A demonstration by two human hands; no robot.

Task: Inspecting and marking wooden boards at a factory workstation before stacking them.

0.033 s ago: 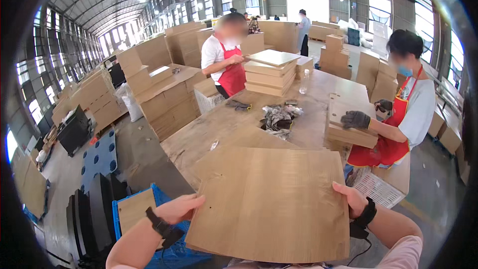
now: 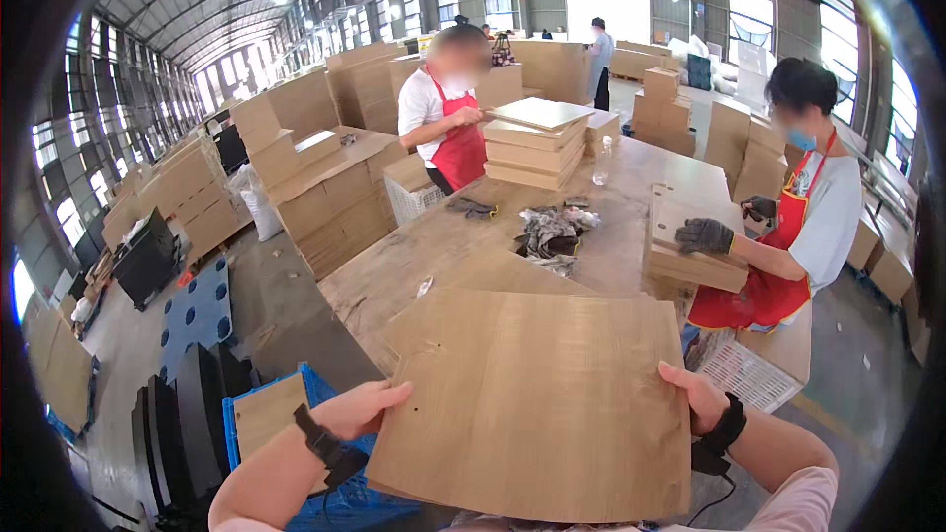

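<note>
A wood-grain panel [image 2: 537, 404] lies flat in front of me, close to my body. My left hand [image 2: 363, 410] grips its left edge, thumb on top and fingers hidden below. On the opposite edge, my right hand [image 2: 698, 394] is closed in the same way. A second edge shows just under the panel's left side, so more than one board may be there. Small dark spots mark its upper left. Beyond its far edge, the wooden worktable [image 2: 463, 271] carries a heap of grey rags [image 2: 552, 236] and dark gloves [image 2: 473, 208].
Across the table a co-worker in a red apron [image 2: 461, 143] stands by stacked boards [image 2: 537, 153]. Another co-worker, at right, has gloved hands on a board stack [image 2: 695, 227]. A clear bottle [image 2: 603, 163] stands between them. Blue crate [image 2: 310, 384] and black pieces [image 2: 187, 414] are at left.
My left hand has shifted slightly to the right, its thumb reaching a little further over the panel's edge. Everything else looks the same.
</note>
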